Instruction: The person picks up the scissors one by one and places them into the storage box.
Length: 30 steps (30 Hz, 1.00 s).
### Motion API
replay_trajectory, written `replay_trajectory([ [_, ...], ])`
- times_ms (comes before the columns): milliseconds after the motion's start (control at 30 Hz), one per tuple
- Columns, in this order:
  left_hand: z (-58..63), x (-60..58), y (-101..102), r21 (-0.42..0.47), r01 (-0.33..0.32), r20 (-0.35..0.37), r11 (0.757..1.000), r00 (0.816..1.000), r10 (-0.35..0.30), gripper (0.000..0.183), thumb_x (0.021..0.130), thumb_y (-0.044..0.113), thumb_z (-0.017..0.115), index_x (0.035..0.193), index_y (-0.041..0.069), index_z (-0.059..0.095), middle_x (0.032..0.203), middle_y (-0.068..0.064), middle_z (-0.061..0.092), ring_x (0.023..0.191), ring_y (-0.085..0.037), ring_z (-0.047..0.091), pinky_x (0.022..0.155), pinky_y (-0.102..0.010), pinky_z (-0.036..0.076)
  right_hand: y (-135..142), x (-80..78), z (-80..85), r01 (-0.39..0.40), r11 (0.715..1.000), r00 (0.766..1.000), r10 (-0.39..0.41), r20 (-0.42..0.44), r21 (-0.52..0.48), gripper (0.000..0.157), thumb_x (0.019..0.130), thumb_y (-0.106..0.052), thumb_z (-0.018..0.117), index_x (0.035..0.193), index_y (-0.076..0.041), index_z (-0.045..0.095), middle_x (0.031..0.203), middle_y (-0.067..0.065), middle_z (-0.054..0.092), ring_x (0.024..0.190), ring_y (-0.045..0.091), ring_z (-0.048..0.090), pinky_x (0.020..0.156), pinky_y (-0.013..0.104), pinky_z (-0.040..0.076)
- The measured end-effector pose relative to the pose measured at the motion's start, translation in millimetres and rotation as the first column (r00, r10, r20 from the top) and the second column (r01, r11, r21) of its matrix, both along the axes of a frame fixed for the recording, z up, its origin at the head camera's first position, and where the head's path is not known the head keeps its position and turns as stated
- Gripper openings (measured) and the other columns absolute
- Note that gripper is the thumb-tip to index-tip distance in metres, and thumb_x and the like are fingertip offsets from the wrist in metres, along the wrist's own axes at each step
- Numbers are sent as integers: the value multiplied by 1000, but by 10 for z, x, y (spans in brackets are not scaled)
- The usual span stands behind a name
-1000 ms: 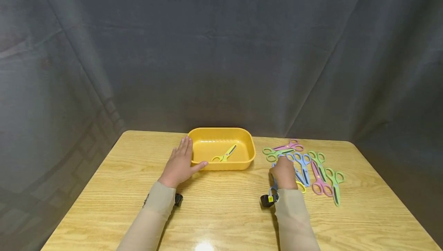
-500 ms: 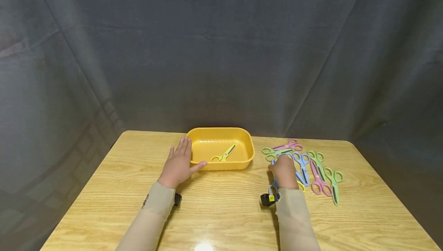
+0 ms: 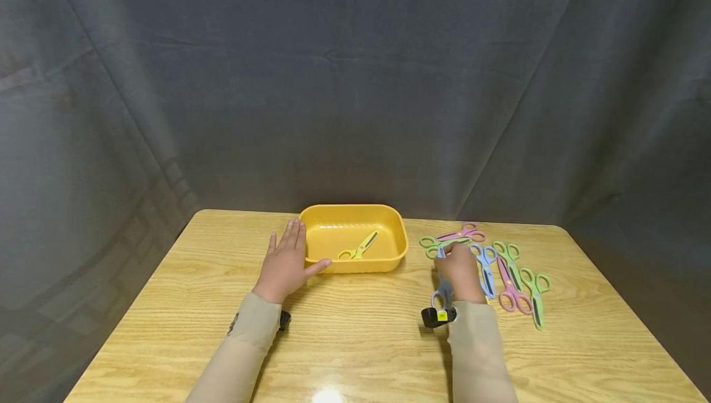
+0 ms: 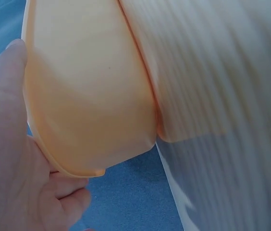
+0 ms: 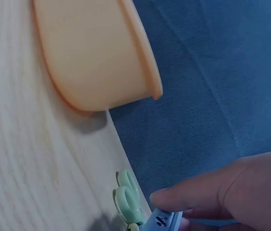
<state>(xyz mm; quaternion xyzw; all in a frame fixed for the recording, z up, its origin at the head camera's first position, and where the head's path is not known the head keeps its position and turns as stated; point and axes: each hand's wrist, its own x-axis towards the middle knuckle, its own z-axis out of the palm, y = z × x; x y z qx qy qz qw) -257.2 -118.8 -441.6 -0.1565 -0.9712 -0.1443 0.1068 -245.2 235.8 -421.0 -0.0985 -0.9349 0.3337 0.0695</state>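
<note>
My left hand lies against the left end of a yellow plastic tray, fingers straight, thumb along the near rim. In the left wrist view the thumb and fingers of this hand flank the tray's corner. Inside the tray rests a pair of yellow scissors. My right hand pinches blue scissors by the blade end, finger loops toward me. The right wrist view shows its thumb on the blue blade, near green scissors. That hand hides part of the pile.
Around the right hand lie pink scissors, green scissors and another blue pair. Further right are more pink scissors and green scissors. A dark curtain hangs behind the wooden table.
My right hand has shifted slightly, and the blue scissors now show more plainly, their blade end between thumb and fingers. The left hand and tray have stayed put.
</note>
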Motion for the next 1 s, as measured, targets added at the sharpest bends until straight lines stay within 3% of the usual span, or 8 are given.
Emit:
replay_trajectory([
  [67,-2,0,1,-5,-5,-4,1000,1000,5,108,90,69,60,154,-12,27,161,-26,24,152,-39,20,119,-63,14,5,-1,17,-5,1000,1000,6,1,-29,24,81,-3,60,100,12,61,99,30,65,80,38,61,67,46,51],
  [133,-3,1,0,-8,-6,-7,1000,1000,6,108,90,69,60,154,-12,27,162,-26,24,152,-38,20,119,-63,14,5,-4,34,-7,998,1000,6,-5,-59,29,83,-4,60,107,13,62,102,31,65,81,37,61,66,45,51],
  [300,17,14,-9,-8,-1,4,1000,1000,1,107,91,69,59,154,-12,28,161,-26,24,152,-39,19,119,-63,13,-7,-20,62,-4,995,998,-1,-55,-98,23,90,-4,62,107,11,63,88,21,64,74,31,58,60,35,45],
  [433,33,20,-20,-10,-3,26,1000,1000,4,106,92,68,59,154,-13,27,161,-27,24,153,-39,18,120,-63,12,-8,-31,72,-5,993,995,-6,-95,-117,22,93,-4,60,108,11,63,89,22,65,78,32,61,62,34,45],
  [633,33,31,-30,1,-4,44,1000,999,4,107,92,69,58,154,-12,26,162,-27,24,153,-38,17,120,-63,10,-18,-38,102,20,990,989,-40,-139,-140,21,96,-3,57,111,11,63,83,18,63,71,28,58,58,31,42],
  [867,32,30,-29,4,-1,52,1000,999,1,107,92,68,58,154,-12,25,162,-26,23,153,-38,17,120,-63,10,-57,-30,156,25,985,969,-66,-237,-173,18,95,0,56,108,10,64,89,23,66,77,33,59,64,31,42],
  [1000,29,24,-30,-2,-1,57,1000,998,1,107,92,69,57,155,-12,24,162,-26,22,153,-38,16,120,-63,11,-61,-13,191,31,980,965,-80,-250,-194,19,96,-2,59,110,9,65,94,25,68,80,30,61,66,31,43],
])
